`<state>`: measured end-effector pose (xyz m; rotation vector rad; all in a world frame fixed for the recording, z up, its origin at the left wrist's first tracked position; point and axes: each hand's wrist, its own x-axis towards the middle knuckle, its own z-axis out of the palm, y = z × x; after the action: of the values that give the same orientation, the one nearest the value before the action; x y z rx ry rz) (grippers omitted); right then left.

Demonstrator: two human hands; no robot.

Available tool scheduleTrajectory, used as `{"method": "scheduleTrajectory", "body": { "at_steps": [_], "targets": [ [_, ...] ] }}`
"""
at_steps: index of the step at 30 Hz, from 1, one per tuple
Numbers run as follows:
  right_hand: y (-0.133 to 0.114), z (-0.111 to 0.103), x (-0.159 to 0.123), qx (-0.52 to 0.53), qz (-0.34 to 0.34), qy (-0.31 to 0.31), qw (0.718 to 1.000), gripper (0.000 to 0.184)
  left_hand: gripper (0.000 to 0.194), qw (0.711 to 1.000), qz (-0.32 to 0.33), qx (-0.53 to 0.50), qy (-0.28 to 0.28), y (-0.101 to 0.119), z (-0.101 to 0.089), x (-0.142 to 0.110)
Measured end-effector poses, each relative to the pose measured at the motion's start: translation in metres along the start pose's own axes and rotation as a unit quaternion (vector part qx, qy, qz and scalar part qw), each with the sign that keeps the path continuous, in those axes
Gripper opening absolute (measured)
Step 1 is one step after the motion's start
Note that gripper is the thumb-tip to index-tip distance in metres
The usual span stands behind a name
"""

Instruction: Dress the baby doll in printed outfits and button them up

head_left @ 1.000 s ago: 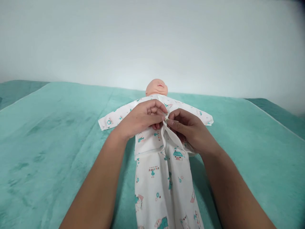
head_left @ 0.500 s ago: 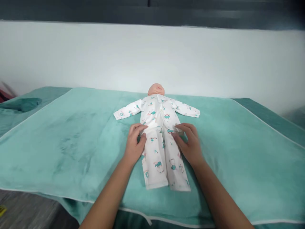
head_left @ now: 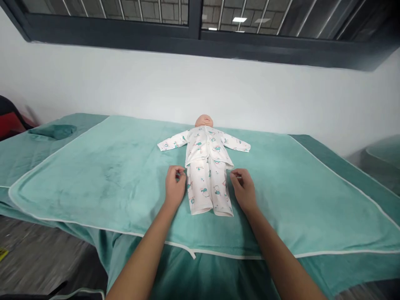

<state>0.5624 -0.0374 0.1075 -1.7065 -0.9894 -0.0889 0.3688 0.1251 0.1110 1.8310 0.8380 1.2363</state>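
Note:
A doll (head_left: 204, 120) lies on its back in the middle of the bed, arms spread to the sides. It wears a white long-sleeved shirt (head_left: 201, 143) with small coloured prints, its front edges together down the middle. Matching pants (head_left: 200, 187) reach out from under the shirt hem, the legs side by side. My left hand (head_left: 175, 185) is just left of the pants, fingers loosely bent, thumb apart from the index finger, holding nothing. On the other side, my right hand (head_left: 244, 187) is close to the right pant leg near the hem, loosely curled and empty.
A green blanket (head_left: 115, 175) with white piping covers the bed and hangs over its front edge. Behind stands a white wall (head_left: 150, 83) below a dark window frame (head_left: 125, 35) with bars. A red and black object (head_left: 11, 121) is at the far left.
My hands left the shirt's front opening, moved down to its hem, then parted to either side of the pants. The shirt now lies flat. The view drew back and tilted up, revealing the window.

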Motion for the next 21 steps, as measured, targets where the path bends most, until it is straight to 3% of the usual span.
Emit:
{"method": "scheduleTrajectory", "body": {
  "at_steps": [4,7,9,12,17,19,21],
  "targets": [
    [-0.015,-0.018,-0.056,0.06,-0.015,-0.125,0.99,0.025,0.02,0.991,0.025,-0.044,-0.127,0.012,-0.018,-0.054],
    [-0.019,-0.019,-0.089,0.013,-0.02,-0.157,0.987,0.038,0.036,0.983,0.073,0.011,-0.17,0.02,-0.021,-0.088],
    [-0.021,-0.015,-0.1,-0.02,0.016,-0.137,0.99,0.032,0.041,0.979,0.093,0.059,-0.169,0.026,-0.016,-0.098],
    [-0.029,-0.01,-0.1,-0.001,0.056,-0.102,0.993,0.015,0.029,0.976,0.12,0.108,-0.146,0.036,-0.006,-0.098],
    [-0.05,-0.02,-0.096,0.032,-0.018,-0.045,0.998,0.002,0.017,0.984,0.153,0.05,-0.07,0.045,-0.008,-0.095],
    [-0.055,-0.028,-0.099,0.02,-0.052,-0.07,0.996,0.005,0.015,0.989,0.137,0.029,-0.045,0.042,-0.018,-0.101],
    [-0.055,-0.037,-0.099,0.012,-0.081,-0.168,0.982,0.004,0.011,0.991,0.12,0.017,-0.061,0.038,-0.03,-0.105]
  ]
}}
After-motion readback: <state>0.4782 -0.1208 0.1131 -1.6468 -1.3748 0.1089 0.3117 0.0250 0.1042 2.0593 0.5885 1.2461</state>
